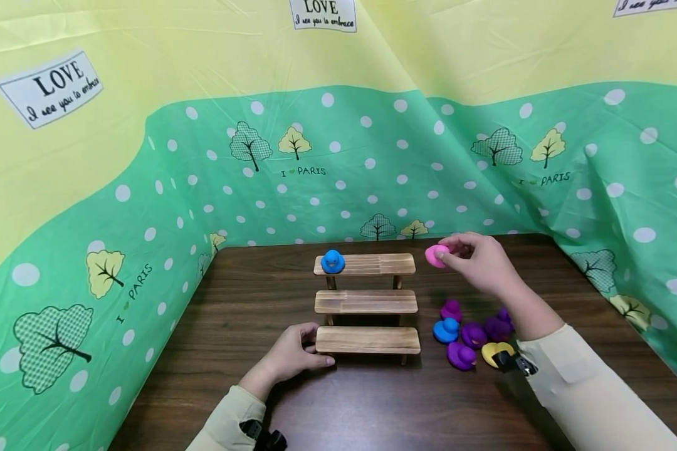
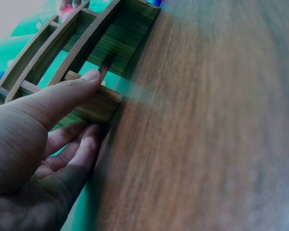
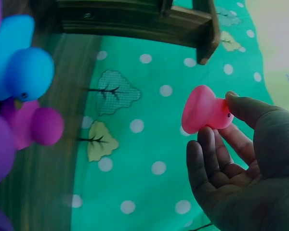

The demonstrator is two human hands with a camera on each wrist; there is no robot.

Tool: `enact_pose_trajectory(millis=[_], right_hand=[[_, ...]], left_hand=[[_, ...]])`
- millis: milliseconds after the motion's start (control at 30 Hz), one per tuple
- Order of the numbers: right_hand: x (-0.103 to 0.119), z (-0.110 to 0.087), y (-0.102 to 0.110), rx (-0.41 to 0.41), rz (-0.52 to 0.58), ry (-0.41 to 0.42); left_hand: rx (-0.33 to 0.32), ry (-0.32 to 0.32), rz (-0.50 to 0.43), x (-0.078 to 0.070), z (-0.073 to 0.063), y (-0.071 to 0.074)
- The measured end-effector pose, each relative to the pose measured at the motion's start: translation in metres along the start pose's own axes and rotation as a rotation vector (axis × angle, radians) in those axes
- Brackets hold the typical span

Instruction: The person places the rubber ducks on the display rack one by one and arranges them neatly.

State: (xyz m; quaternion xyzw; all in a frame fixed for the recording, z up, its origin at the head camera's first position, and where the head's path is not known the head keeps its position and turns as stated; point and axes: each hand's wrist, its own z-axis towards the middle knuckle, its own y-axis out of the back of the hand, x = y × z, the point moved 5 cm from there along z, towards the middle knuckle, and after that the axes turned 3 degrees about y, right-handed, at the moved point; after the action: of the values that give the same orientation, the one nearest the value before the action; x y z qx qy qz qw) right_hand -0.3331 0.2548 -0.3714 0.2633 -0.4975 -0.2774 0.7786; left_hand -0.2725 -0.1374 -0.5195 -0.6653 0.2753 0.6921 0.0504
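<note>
A three-tier wooden shelf (image 1: 367,340) stands on the dark wood table, and a blue rubber duck (image 1: 333,262) sits at the left end of its top tier. My left hand (image 1: 290,354) grips the left end of the lowest tier; in the left wrist view the thumb lies over one side of the wood (image 2: 103,103) and the fingers under the other. My right hand (image 1: 482,263) pinches a pink rubber duck (image 3: 204,110) by its head, raised in the air to the right of the top tier.
Right of the shelf several ducks stand in a cluster: a blue duck (image 1: 446,331), a yellow duck (image 1: 495,354), a magenta duck (image 1: 451,310) and several purple ones (image 1: 461,356). A green and yellow printed cloth (image 1: 344,156) walls the table's back and sides.
</note>
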Motion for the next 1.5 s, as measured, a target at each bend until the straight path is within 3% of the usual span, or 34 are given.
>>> enact_pose_trajectory(millis=[200,633,967,1500], right_hand=[[0.02,0.002,0.002,-0.027,0.024,0.031],[0.046,0.009,-0.004,-0.002,0.073,0.068],[0.067,0.015,-0.018,0.028,0.11,0.147],[0.082,0.023,-0.043,0.087,0.135,0.148]], left_hand=[[-0.004,0.005,0.005,-0.001,0.0,0.001],[-0.005,0.006,0.01,0.0,-0.001,0.001],[-0.005,-0.002,0.003,0.0,0.0,0.001],[-0.003,0.001,0.012,0.0,0.0,0.001]])
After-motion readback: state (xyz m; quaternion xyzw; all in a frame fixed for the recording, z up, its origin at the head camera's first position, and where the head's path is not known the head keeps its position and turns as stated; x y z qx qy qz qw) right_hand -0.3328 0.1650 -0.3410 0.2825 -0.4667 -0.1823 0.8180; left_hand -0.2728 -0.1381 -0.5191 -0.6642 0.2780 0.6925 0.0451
